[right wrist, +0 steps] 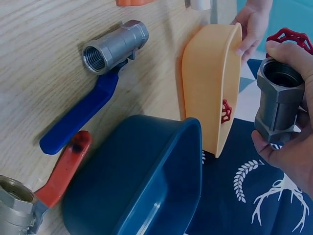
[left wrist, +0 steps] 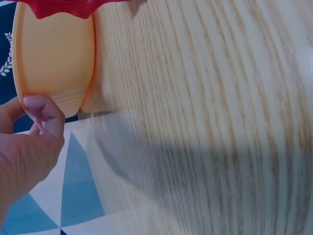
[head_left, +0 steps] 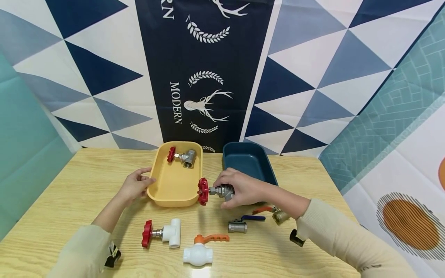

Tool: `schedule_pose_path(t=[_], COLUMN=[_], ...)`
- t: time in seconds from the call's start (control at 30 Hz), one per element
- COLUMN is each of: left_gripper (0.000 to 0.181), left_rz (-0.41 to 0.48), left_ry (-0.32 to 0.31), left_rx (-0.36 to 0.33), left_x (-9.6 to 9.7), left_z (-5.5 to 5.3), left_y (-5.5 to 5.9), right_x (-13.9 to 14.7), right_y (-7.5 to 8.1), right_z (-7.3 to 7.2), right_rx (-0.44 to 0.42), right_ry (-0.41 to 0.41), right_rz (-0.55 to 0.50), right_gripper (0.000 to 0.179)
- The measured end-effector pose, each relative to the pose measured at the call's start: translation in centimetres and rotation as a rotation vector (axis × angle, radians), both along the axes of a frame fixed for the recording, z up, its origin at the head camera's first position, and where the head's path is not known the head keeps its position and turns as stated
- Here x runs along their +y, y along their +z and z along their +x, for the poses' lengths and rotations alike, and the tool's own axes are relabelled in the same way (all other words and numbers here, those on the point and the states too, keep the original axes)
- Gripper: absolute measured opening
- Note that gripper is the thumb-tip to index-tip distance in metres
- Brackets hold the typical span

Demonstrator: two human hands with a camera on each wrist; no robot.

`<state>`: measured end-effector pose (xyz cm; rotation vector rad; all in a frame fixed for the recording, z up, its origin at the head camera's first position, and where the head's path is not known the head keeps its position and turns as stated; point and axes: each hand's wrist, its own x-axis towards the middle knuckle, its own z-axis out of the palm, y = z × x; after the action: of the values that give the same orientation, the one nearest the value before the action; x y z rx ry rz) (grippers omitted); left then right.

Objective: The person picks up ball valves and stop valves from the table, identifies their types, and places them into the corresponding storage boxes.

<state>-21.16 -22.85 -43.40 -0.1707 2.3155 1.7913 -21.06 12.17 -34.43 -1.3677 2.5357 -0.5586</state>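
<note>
My right hand (head_left: 240, 187) grips a metal gate valve (right wrist: 279, 98) by its silver body, its red handwheel (head_left: 203, 191) pointing left. It hangs in the air by the right rim of the yellow tray (head_left: 175, 185). At that tray's left rim, my left hand (head_left: 136, 185) pinches the edge between thumb and fingers, as the left wrist view (left wrist: 39, 127) also shows. Another metal gate valve (head_left: 187, 158) with a red handwheel lies inside the yellow tray near its back. Behind my right hand stands a dark blue tray (head_left: 245, 158), partly covered by the hand and forearm.
Along the front lie a white plastic valve with a red handwheel (head_left: 170, 233), a white ball valve with an orange lever (head_left: 198, 255), and a steel ball valve with a blue lever (head_left: 238, 226). A brass-coloured valve with a red-orange lever (head_left: 280, 217) lies beside my right forearm.
</note>
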Motion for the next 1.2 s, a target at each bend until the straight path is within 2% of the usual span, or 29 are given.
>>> schedule_pose_path(t=[0.7, 1.2], left_gripper=[0.057, 0.056], left_rz=[-0.027, -0.004], left_ry=[0.009, 0.001], left_rx=[0.003, 0.009], left_x=[0.1, 0.0], left_z=[-0.1, 0.0], left_y=[-0.1, -0.1], right_x=[-0.8, -1.3], right_y=[-0.3, -0.1], right_z=[-1.4, -1.9], right_rx=[0.025, 0.024], right_ry=[-0.018, -0.033], right_rz=[0.002, 0.002], right_gripper=[0.047, 0.047])
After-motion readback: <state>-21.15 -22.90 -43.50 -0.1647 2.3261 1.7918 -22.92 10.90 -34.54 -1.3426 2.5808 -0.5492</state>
